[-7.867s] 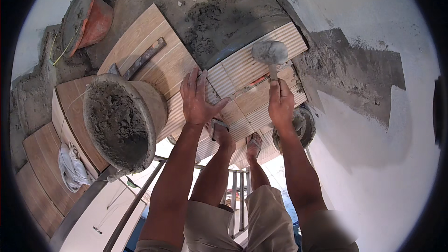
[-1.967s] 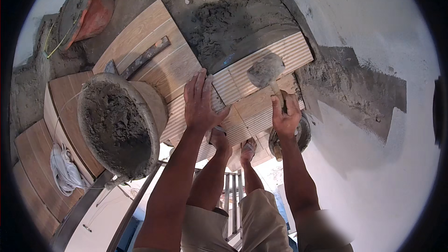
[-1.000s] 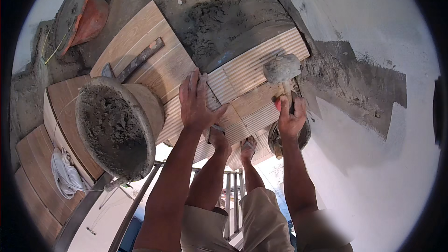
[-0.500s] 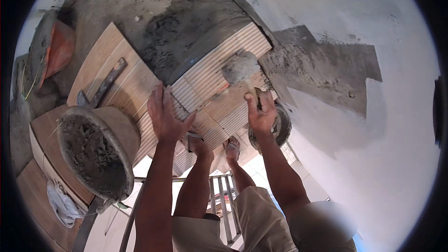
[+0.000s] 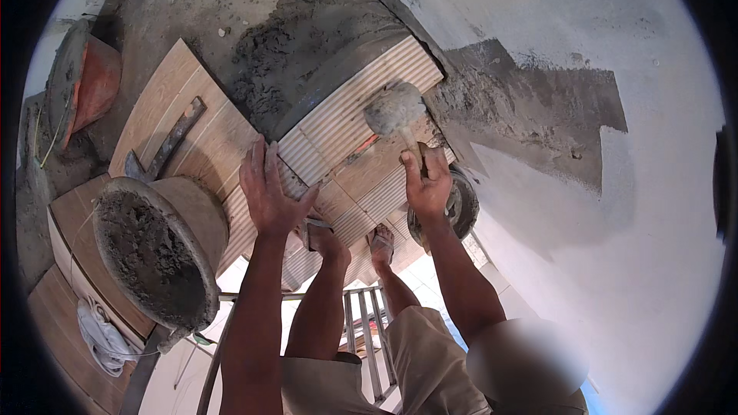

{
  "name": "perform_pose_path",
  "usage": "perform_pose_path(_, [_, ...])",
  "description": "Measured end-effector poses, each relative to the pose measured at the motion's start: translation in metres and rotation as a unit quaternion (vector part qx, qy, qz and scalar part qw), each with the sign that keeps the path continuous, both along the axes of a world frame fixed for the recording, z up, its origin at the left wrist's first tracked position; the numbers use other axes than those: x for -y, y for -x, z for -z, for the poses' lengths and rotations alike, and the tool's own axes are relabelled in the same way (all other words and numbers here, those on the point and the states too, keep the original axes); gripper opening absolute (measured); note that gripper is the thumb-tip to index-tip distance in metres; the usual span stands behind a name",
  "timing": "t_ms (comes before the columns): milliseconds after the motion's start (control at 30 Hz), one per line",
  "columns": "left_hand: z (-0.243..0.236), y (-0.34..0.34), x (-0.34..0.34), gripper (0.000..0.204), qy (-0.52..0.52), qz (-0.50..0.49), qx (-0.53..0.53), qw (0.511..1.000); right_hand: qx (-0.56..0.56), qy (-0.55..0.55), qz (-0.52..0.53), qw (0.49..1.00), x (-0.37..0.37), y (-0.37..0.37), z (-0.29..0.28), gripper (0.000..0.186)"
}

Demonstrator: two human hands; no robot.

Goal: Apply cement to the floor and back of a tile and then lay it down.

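- Right now your left hand [image 5: 270, 188] lies flat, fingers apart, on one ribbed tan ceramic tile [image 5: 350, 127].
- Your right hand [image 5: 427, 182] is clamped on one mortar-caked trowel [image 5: 394, 107], its blade resting on that tile.
- Two mortar pans show: one grey round basin of mortar [image 5: 157, 250] beside your left forearm, one orange pan [image 5: 83, 84] cut off at the rim.
- One dark round object [image 5: 461, 204] sits half hidden behind your right hand.

The tile [image 5: 346, 119] under the mallet is pale cream with fine parallel ridges. The mallet [image 5: 393, 107] head is grey, caked with mortar. At ten o'clock, wood-grain tan tiles [image 5: 181, 119] carry a dark grey bar [image 5: 165, 146]. The basin [image 5: 157, 250] holds dark grey mortar; another basin [image 5: 84, 84] at nine is orange-red. The wall [image 5: 553, 31] is white with a grey patch.
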State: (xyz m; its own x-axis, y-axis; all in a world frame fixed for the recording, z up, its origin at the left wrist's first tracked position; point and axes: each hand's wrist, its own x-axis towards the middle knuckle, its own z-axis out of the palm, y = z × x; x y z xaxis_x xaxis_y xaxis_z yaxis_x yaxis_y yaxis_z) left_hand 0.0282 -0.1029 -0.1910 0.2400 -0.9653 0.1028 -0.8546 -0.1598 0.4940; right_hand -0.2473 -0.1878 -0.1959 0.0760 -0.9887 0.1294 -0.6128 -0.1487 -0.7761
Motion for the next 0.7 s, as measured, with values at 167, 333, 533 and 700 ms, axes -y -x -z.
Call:
perform_pose_path(167, [-0.002,-0.002,-0.002,0.11,-0.002,-0.001,0.008,1.0,-0.011,-0.002,-0.006,1.0,-0.003,-0.004,0.002,0.024])
perform_pose_path(333, [0.0,0.0,0.001,0.109,0.008,0.012,0.006,1.0,-0.023,-0.01,0.012,1.0,-0.003,0.0,0.004,0.027])
perform_pose_path(533, [0.002,-0.002,-0.002,0.108,0.029,0.022,0.04,0.999,-0.048,-0.027,0.038,0.998,-0.01,-0.006,0.006,0.03])
perform_pose_path(700, [0.002,0.004,0.001,0.109,0.018,0.032,0.048,0.998,-0.041,-0.047,0.055,0.997,-0.003,-0.002,-0.007,0.032])
